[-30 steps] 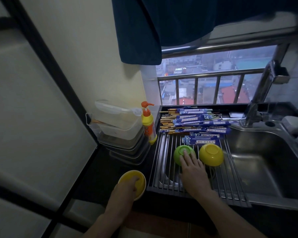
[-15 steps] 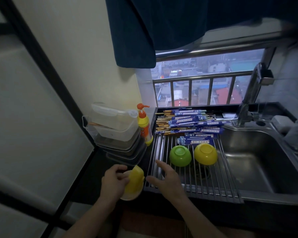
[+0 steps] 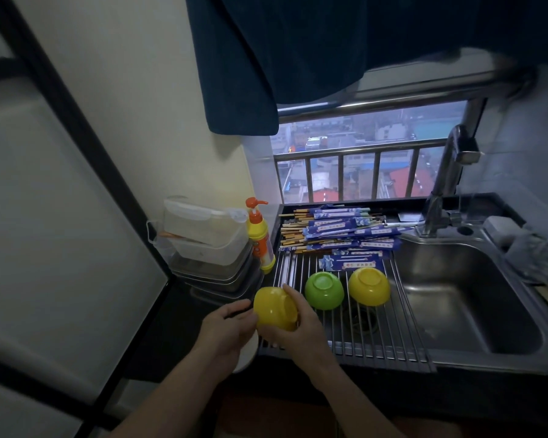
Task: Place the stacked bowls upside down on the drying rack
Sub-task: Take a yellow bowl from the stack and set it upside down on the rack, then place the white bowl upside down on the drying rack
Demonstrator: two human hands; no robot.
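Fingers: those of the right hand (image 3: 293, 330) are curled around the right side and underside of a yellow round plastic bowl (image 3: 275, 308), with one fingertip laid on its upper edge; those of the left hand (image 3: 227, 330) are loosely spread, the thumb and forefinger pressed against the bowl's left side.
Held bowl: it is gripped between both hands, tilted on its side, above the left front corner of the rack; whether it touches the rack cannot be told.
Under the left hand: a pale round rim (image 3: 246, 358) is partly seen on the dark counter; what it belongs to cannot be told.
Drying rack: a roll-up rack of steel rods (image 3: 377, 339) is laid across the left part of the sink.
Bowls on the rack: a green round plastic bowl (image 3: 324, 290) and a second yellow plastic bowl (image 3: 369, 286) are set upside down, side by side and just apart, the green one nearer the held bowl.
Behind the bowls: a heap of wooden chopsticks in blue paper sleeves (image 3: 342, 232) is spread over the far end of the rack.
Left of the rack: a yellow pump bottle with an orange top (image 3: 260, 238) is stood upright, just beside a stack of clear and grey plastic food containers (image 3: 209, 251).
Right of the rack: a stainless steel sink basin (image 3: 465, 298) is open, with a metal tap (image 3: 446, 181) at its far edge.
Background: a barred window (image 3: 361, 172) is partly covered by a dark blue curtain (image 3: 298, 58).
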